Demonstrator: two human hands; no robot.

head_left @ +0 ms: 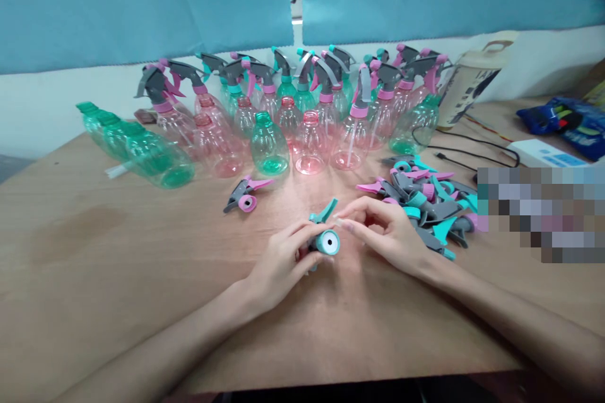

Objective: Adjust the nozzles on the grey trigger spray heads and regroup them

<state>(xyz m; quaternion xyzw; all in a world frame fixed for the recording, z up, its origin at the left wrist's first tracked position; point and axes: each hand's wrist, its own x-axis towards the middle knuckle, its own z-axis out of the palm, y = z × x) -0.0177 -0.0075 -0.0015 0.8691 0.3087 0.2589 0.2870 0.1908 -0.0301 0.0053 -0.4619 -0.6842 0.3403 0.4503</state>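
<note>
- Tabletop [94, 302]: wood-toned, supporting the bottles and the loose spray heads.
- Bottles [288, 119]: green and pink, see-through, grouped across the far part of the tabletop, beyond both hands. Many carry fitted spray heads; several in the front rows show bare necks.
- Pile of spray heads [428, 198]: grey bodies with teal or pink parts, heaped just beyond and to the right of the right hand.
- Right hand [390, 233]: partly closed, fingers curled, tips of thumb and forefinger brought close together beside the held piece. Cannot tell whether this pinch contains a small item or touches the held piece.
- Left hand [286, 258]: grasping the teal-collared spray head [320, 243], fingers above and thumb below.
- Teal-collared spray head: located at the left hand's fingertips, between the two hands, collar opening toward the viewer. Trigger [326, 211] points up and to the right.
- Pink-collared spray head [243, 198]: lying alone on the tabletop, beyond the left hand, well apart from the pile.
- White disc [334, 244]: seated within the teal collar, dark hole at centre.
</note>
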